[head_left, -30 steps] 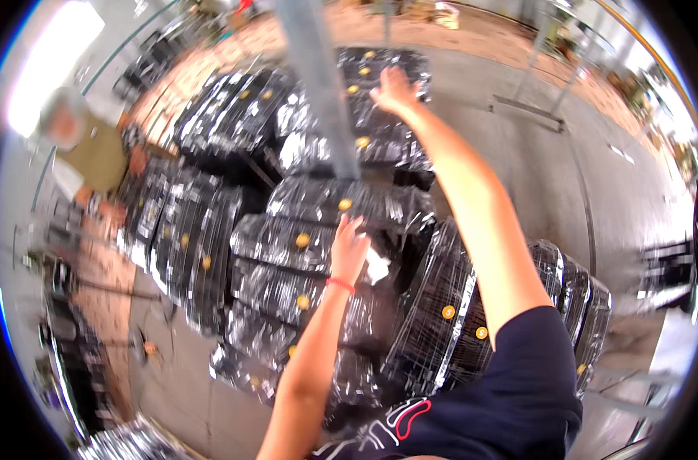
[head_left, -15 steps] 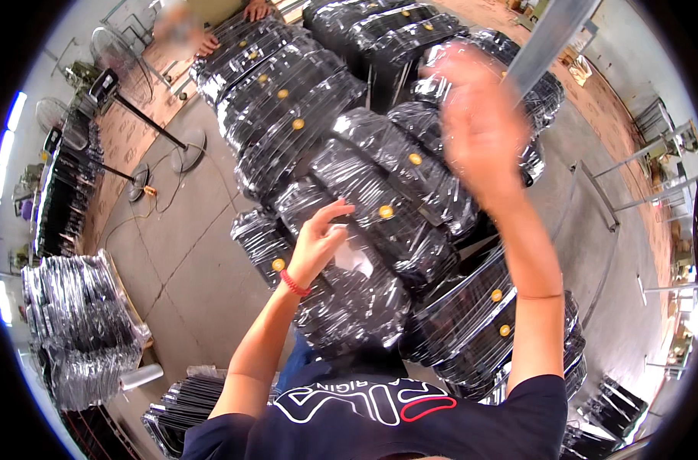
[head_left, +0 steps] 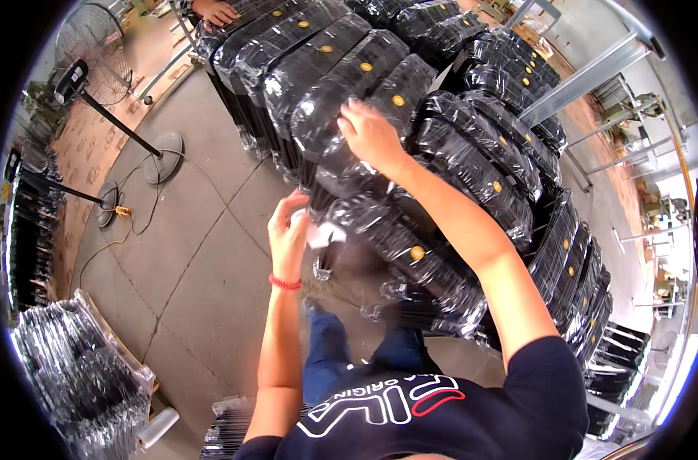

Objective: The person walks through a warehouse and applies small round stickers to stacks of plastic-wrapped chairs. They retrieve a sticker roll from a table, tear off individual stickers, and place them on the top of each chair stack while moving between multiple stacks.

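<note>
My left hand (head_left: 288, 239) is closed on a small white sheet of paper (head_left: 326, 234), beside the near end of the black plastic-wrapped bundles. A red bead bracelet (head_left: 285, 283) circles that wrist. My right hand (head_left: 373, 139) reaches forward over a shiny black wrapped bundle (head_left: 318, 115), its fingers bent close together near the bundle's end. Whether something small sits between those fingertips I cannot make out. Several bundles around carry a round yellow sticker (head_left: 398, 100); a nearer tilted bundle (head_left: 387, 230) has a yellow sticker (head_left: 418, 253) too.
Another person's hand (head_left: 217, 13) rests on the far left bundles. To the right, a metal post (head_left: 586, 77) slants over the stacks. Pedestal fan bases (head_left: 163, 156) and a yellow cable (head_left: 104, 245) are at left. A wrapped stack (head_left: 81, 376) stands at lower left.
My right hand has come down and left from its raised, blurred position to the bundles. The view has shifted, and my left hand with the paper now shows over the floor beside the stack.
</note>
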A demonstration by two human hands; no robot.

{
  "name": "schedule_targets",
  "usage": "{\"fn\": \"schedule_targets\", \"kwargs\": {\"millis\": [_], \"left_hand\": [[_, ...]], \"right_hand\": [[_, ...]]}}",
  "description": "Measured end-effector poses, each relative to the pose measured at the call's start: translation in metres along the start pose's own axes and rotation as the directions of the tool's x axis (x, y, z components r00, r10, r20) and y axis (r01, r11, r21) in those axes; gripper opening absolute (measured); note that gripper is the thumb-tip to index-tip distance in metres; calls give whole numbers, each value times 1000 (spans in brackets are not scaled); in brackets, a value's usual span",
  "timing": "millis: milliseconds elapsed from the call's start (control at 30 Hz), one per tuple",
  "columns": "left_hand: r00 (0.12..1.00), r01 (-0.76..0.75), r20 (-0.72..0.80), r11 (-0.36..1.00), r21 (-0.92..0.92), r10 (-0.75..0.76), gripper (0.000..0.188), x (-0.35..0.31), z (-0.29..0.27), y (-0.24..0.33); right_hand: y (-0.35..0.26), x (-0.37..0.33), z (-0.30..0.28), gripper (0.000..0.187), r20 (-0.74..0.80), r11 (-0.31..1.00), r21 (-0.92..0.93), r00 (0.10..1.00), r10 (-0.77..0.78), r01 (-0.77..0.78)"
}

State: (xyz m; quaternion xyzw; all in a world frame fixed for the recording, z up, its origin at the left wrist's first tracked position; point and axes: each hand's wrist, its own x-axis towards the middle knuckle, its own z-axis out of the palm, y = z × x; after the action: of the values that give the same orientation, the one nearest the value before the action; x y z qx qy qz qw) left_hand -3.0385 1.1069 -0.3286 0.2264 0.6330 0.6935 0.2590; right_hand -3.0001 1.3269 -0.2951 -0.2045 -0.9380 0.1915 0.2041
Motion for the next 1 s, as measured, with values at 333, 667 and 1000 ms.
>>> {"fn": "schedule_targets", "kwargs": {"millis": [333, 667, 1000], "left_hand": [[989, 130, -54, 986, -101, -136, 28, 29, -105, 49], [988, 154, -6, 987, -49, -155, 40, 133, -147, 24], [985, 63, 132, 951, 303, -108, 43, 309, -206, 31]], "right_hand": [[-69, 85, 61, 42, 330, 880, -442, 880, 341, -175], [-77, 178, 145, 50, 136, 919, -383, 979, 150, -87], [-99, 263, 191, 60, 79, 963, -239, 986, 150, -127]]}}
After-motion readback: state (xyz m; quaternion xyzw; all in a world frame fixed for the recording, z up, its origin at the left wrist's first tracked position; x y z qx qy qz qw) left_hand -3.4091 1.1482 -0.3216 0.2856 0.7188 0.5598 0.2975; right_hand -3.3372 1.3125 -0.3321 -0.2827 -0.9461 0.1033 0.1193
